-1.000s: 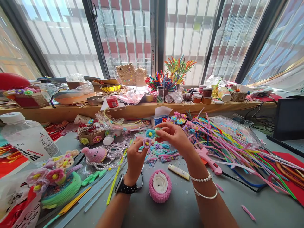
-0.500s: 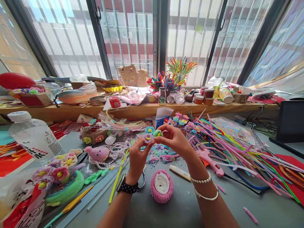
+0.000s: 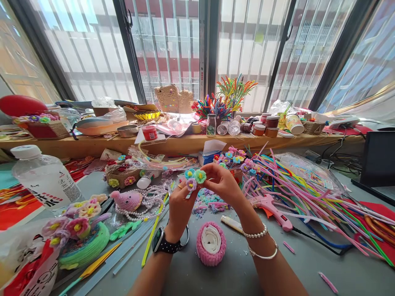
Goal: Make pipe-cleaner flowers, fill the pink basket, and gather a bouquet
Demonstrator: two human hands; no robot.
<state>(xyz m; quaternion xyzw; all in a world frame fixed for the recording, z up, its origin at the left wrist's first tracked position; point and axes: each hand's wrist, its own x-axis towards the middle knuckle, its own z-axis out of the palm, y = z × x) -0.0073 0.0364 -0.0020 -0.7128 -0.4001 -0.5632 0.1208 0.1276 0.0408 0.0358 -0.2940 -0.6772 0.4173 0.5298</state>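
Observation:
A small cluster of pipe-cleaner flowers, one blue, one green and one lilac [image 3: 191, 184], is held up between both hands over the middle of the table. My left hand [image 3: 180, 207] is closed, pinching the cluster from below and left. My right hand [image 3: 222, 181] has thumb and fingers closed on the green flower [image 3: 200, 176] from the right; the fingertips are partly hidden behind it. Below the hands stands a pink fuzzy round pot [image 3: 211, 257] with rolled white material [image 3: 211, 240] inside. A white lighter [image 3: 232, 224] lies near my right forearm.
A pink glue gun [image 3: 273, 211] with a black cord lies at right, beside a heap of coloured pipe cleaners [image 3: 296, 185]. Bead strings [image 3: 156, 199], glue sticks [image 3: 129, 242], a pink crocheted chick [image 3: 127, 200] and a water bottle [image 3: 43, 181] are at left. Jars line the sill.
The flower cluster has turned and shifted slightly, so the green flower now faces me more fully. My right hand has moved a little left with it.

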